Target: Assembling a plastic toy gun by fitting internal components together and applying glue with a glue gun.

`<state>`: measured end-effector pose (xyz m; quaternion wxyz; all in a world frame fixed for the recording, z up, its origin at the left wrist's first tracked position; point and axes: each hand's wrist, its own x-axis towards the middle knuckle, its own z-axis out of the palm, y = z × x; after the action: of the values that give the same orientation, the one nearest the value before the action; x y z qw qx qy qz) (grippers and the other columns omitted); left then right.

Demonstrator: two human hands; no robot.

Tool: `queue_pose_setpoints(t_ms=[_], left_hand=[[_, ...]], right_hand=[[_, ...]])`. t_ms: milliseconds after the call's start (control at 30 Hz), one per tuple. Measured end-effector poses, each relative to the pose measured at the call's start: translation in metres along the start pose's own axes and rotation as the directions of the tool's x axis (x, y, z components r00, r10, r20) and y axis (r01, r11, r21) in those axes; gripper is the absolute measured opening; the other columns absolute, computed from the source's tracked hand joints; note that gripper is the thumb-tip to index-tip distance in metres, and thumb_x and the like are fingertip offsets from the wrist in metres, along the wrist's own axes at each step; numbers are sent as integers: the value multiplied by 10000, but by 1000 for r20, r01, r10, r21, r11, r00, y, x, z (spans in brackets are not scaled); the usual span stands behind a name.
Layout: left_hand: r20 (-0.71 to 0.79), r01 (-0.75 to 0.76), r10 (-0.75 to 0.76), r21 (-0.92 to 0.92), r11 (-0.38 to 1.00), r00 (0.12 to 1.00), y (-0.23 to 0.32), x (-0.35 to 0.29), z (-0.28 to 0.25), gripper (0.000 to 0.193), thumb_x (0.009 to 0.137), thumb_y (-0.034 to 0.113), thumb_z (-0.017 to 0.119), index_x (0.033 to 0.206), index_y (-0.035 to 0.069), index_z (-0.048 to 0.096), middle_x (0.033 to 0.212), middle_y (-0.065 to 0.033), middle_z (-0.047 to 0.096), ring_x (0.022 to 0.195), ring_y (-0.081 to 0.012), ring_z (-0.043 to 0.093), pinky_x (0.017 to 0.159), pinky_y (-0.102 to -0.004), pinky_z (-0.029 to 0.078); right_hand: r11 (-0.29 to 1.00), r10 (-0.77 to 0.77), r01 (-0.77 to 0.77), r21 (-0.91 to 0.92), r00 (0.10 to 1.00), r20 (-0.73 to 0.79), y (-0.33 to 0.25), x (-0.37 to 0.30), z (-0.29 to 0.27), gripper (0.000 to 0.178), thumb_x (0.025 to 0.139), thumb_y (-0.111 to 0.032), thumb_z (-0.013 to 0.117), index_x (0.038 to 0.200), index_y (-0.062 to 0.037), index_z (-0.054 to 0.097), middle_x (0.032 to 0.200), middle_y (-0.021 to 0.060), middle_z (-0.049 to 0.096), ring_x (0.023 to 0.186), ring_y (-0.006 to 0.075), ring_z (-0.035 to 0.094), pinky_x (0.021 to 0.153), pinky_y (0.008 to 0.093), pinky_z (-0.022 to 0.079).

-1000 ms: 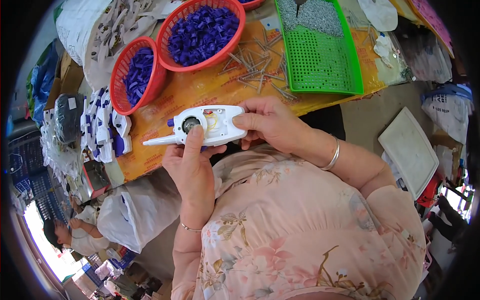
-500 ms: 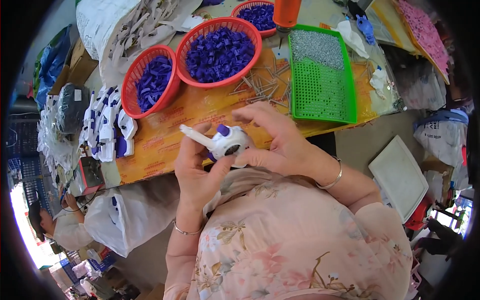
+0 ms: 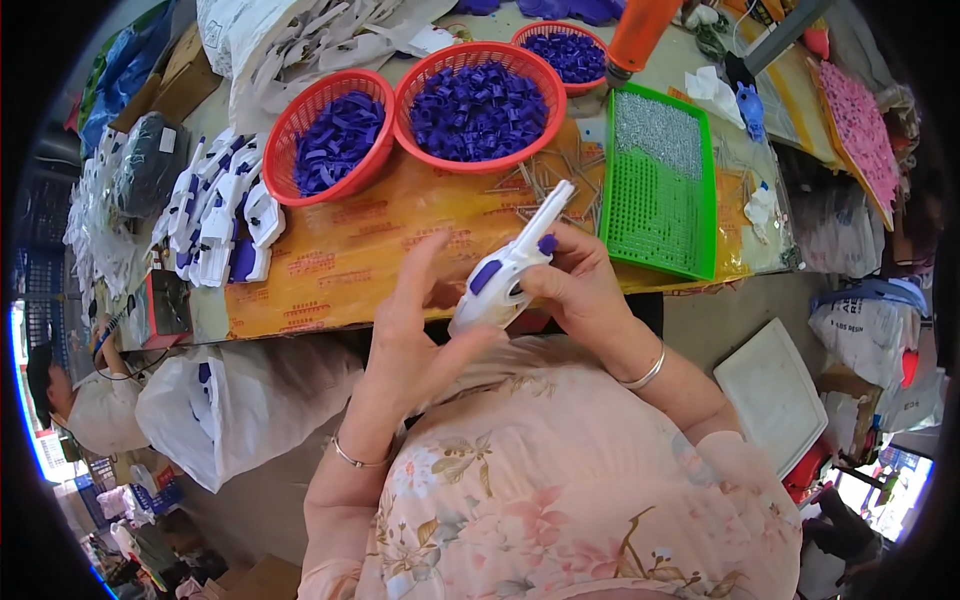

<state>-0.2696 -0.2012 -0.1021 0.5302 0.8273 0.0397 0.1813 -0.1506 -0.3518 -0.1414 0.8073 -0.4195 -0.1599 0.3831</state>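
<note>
A white toy gun (image 3: 505, 275) with purple parts is tilted in front of my chest, its barrel pointing up and to the right. My right hand (image 3: 588, 292) grips it around the middle, thumb on the near side. Beside the toy's lower end is my left hand (image 3: 405, 335), fingers stretched and apart, somewhat smeared. Its thumb lies close by the toy's lower end; whether they touch I cannot tell. Over the bench hangs an orange power screwdriver (image 3: 640, 38). To the right stands a green perforated tray (image 3: 712, 200) with small silvery screws (image 3: 658, 135) heaped at its far end.
Red baskets (image 3: 384, 160) of purple plastic pieces line the back of the bench. Loose metal pins (image 3: 560, 178) lie left of the tray. White and purple toy parts (image 3: 215, 215) are stacked at left, above a red-and-black box (image 3: 165, 305). A person (image 3: 100, 405) sits at far left.
The toy gun has swung from pointing left to pointing up and right. My right hand now grips it, while my left hand has come away with fingers spread. The view has shifted slightly.
</note>
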Motion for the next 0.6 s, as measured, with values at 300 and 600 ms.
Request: queue_pose_setpoints(t_ms=[300, 600], left_hand=[[92, 133, -143, 110, 985, 985, -11, -30, -5, 351, 733, 44, 711, 1062, -15, 605, 807, -111, 653, 672, -178, 629, 644, -259, 492], [121, 316, -297, -197, 928, 947, -17, -31, -17, 309, 723, 12, 704, 1016, -28, 616, 832, -129, 648, 714, -171, 621, 689, -257, 487]], right_hand=[[965, 62, -61, 255, 998, 4, 6, 3, 1, 281, 778, -17, 708, 1043, -18, 614, 981, 50, 659, 869, 144, 631, 795, 301, 532], [994, -61, 74, -87, 988, 140, -2, 1, 1, 325, 757, 14, 714, 1065, -6, 610, 997, 33, 631, 911, 131, 611, 819, 287, 514]])
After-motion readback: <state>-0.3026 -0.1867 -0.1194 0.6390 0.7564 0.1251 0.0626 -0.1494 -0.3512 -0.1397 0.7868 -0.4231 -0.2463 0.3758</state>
